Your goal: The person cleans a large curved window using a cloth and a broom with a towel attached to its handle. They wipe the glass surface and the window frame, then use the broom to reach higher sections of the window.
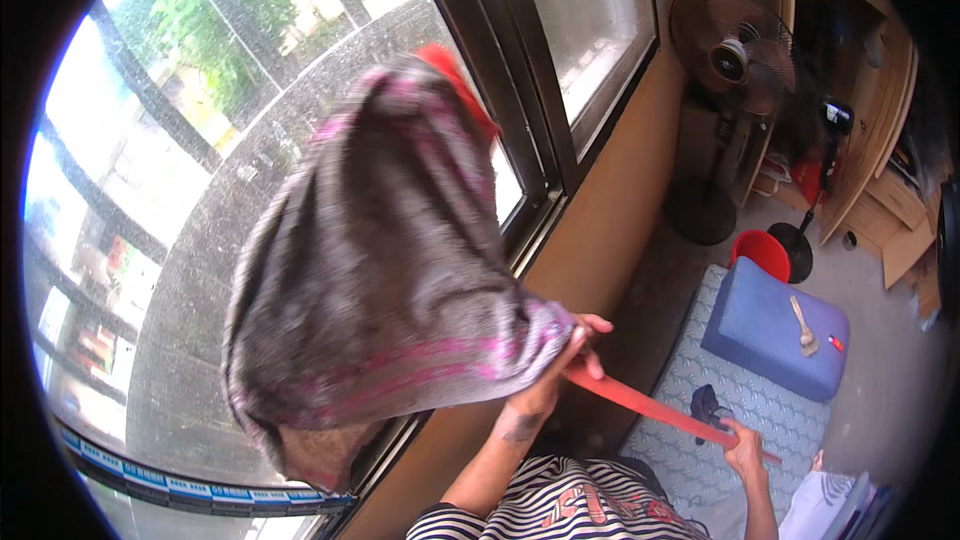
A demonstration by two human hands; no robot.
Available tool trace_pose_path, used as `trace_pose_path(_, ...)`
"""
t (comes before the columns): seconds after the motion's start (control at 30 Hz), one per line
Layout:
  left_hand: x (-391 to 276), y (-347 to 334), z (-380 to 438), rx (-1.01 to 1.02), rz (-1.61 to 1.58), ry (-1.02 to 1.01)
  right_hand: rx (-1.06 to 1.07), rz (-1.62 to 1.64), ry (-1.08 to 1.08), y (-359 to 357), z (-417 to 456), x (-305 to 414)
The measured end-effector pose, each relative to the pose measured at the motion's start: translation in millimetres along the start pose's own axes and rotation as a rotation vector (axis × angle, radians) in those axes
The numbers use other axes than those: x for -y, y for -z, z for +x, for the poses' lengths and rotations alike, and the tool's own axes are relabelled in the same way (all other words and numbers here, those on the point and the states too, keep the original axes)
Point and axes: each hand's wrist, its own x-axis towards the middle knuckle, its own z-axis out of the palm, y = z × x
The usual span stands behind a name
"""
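Note:
A grey towel with pink stripes [367, 262] hangs in front of the dusty window glass [202, 300], draped over the upper end of a red pole. Something red [457, 90] shows at its top edge. My left hand [562, 360] grips the towel's lower right corner and the pole where the two meet. The red pole [645, 409] slants down to the right, and my right hand [742, 450] is closed round it near its bottom end. The towel hides most of the pole's upper part.
The dark window frame [540, 157] runs beside the towel. Standing fans [727, 60], a red bucket [761, 255] and wooden furniture [877, 210] are at the right. A patterned mattress [667, 420] bears a blue cushion [780, 330] with a brush [805, 330] on it, and a dark cloth [703, 405].

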Motion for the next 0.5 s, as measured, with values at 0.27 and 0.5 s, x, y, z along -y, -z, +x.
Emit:
trace_pose_path(0.27,85.5,1.7,17.9,0.019,-0.095,0.343,0.060,-0.136,-0.200,2.5,-85.6,-50.5)
trace_pose_path(0.5,96.6,16.9,-14.3,0.038,-0.239,0.484,0.004,0.025,-0.107,-8.1,-116.4,-48.5)
